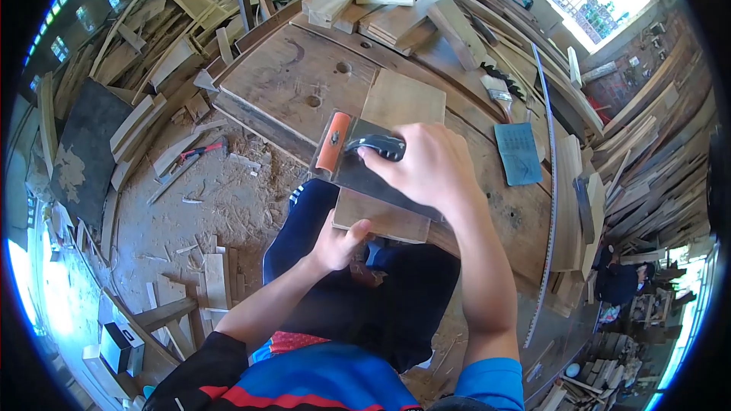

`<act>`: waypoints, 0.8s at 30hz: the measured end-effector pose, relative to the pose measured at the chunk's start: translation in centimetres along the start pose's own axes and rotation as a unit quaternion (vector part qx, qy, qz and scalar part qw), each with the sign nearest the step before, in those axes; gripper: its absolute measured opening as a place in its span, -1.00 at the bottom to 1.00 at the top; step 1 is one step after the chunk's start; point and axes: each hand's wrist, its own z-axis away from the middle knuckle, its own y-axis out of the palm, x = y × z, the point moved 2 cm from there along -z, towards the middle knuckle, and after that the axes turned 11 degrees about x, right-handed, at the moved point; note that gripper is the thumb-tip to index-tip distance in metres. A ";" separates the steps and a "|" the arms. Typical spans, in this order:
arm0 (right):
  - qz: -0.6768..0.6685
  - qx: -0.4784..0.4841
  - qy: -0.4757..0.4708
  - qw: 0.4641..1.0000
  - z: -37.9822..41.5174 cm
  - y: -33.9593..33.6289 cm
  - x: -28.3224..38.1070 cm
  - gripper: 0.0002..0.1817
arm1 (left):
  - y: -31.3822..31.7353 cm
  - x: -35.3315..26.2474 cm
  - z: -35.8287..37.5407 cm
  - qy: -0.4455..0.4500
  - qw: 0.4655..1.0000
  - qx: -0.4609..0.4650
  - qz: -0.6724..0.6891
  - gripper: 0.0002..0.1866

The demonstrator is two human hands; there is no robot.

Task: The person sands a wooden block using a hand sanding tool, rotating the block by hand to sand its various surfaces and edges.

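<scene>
My right hand point(434, 156) is closed around the black handle of a hand sander point(384, 183), a wide dark flat tool with an orange bar at its left end. The sander lies across a pale wooden board point(407, 99), covering the board's middle. The board's near end sticks out past the bench edge over my lap. My left hand point(340, 243) grips that near end, thumb along its edge and the other fingers hidden underneath. Right of my right hand, a blue-grey printed sheet point(518, 154) lies on the bench.
The wooden workbench point(274, 80) has round holes. Wood blocks point(400, 19) are stacked at its back, near a paintbrush point(499, 97) and a toothed dark blade point(502, 80). A long measuring strip point(550, 205) runs along the right. Shavings and offcuts point(217, 278) litter the floor.
</scene>
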 end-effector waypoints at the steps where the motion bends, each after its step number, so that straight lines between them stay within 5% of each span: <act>1: -0.005 0.010 -0.003 1.000 0.1 0.1 -0.2 -0.41 | 0.0 0.1 0.1 -0.007 1.000 0.001 0.004 -0.39; 4: 0.006 0.070 0.099 0.993 -3.1 -1.9 -1.7 -0.33 | -0.2 0.1 0.4 -0.026 0.999 0.012 0.022 -0.40; 7: 0.019 0.023 0.149 0.988 -6.9 -2.9 -5.4 -0.26 | -0.1 -0.5 0.1 -0.029 0.998 0.006 0.046 -0.43; 14: -0.004 0.039 0.120 0.992 -4.8 -2.3 -3.7 -0.29 | -0.9 0.3 0.0 -0.044 0.999 0.021 0.020 -0.42; 18: 0.022 0.039 -0.024 0.999 0.6 0.5 1.1 -0.36 | -1.2 0.3 0.0 -0.049 0.998 0.030 0.018 -0.39; 24: 0.013 -0.007 0.128 0.992 -5.9 -2.4 -4.6 -0.34 | -1.4 0.5 0.3 -0.077 0.994 0.049 0.052 -0.39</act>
